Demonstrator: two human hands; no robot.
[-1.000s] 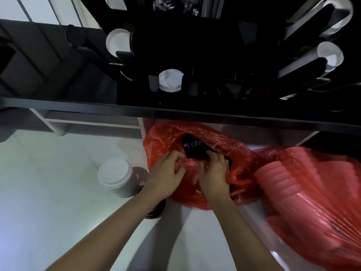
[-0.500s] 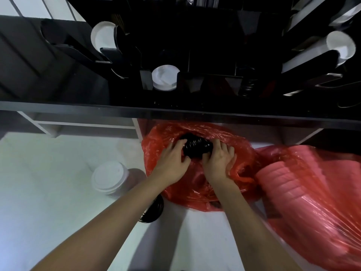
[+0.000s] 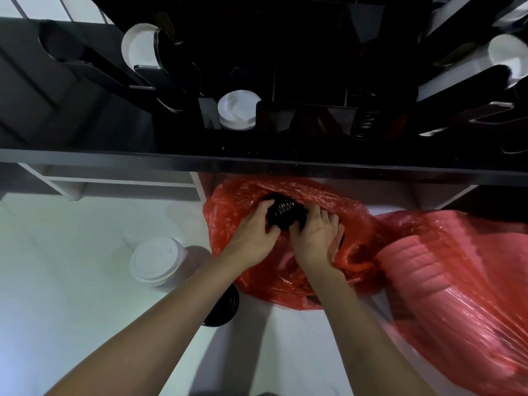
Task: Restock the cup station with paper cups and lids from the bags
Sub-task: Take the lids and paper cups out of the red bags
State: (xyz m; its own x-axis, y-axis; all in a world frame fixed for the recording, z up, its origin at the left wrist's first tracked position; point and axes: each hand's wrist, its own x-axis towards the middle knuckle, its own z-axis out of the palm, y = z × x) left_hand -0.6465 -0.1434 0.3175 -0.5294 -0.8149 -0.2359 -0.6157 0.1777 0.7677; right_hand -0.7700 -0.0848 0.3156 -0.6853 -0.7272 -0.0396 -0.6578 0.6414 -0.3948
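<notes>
Now both hands, left hand and right hand, clasp the ribbed black plastic lid stack inside the crinkled red plastic bag; next, lift it clear toward the far black cup station.

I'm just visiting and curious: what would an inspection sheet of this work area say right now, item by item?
Surface: pale floor below a dark counter edge.
Job's things: stack of black lids in the open red bag; second red bag to its right holds stacked pale items, kind unclear; white lids stacked on the floor; another black stack partly hidden by the left forearm.
Clutter: nothing seen.
Grippers: left hand and right hand both grip the stack of black lids from either side.
Cables: nothing seen.
Surroundings: black cup station above, with white cups or lids in several slots.
</notes>
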